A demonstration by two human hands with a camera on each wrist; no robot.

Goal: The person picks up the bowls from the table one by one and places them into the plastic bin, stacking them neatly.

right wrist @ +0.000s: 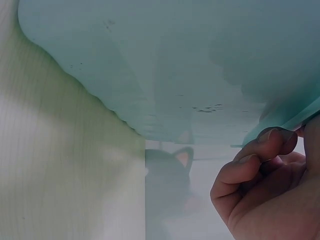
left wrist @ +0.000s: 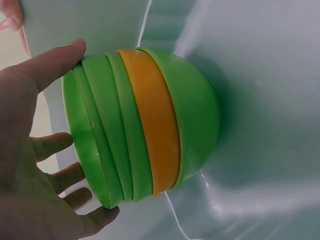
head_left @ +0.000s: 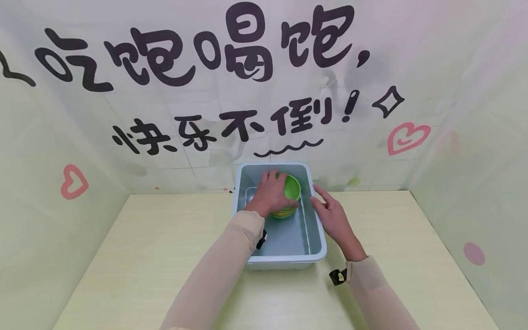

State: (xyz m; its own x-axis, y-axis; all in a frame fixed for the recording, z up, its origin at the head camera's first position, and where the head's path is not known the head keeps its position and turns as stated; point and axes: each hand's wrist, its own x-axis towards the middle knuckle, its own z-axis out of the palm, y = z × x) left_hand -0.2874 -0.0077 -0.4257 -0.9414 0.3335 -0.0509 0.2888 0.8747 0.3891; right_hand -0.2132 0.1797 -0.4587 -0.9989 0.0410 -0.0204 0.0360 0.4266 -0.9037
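Note:
A nested stack of bowls (head_left: pixel 292 188), several green ones with an orange bowl (left wrist: pixel 151 122) among them, stands inside a pale blue-grey plastic bin (head_left: pixel 284 259). My left hand (head_left: pixel 271 195) reaches into the bin and grips the stack by its uppermost rim. In the left wrist view its thumb (left wrist: pixel 55 62) is at one side of that rim and its fingertips at the other. At the bin's right side, my right hand (head_left: pixel 333 215) holds the rim. The right wrist view shows its fingers (right wrist: pixel 245 170) curled close under the rim's edge.
The bin stands on a light wood table (head_left: pixel 165 256), near its back edge. A whitish sheet (head_left: pixel 173 105) with large black lettering hangs behind it, and similar sheets with pink hearts flank both sides. Dark wrist cameras (head_left: pixel 338 277) show near the sleeves.

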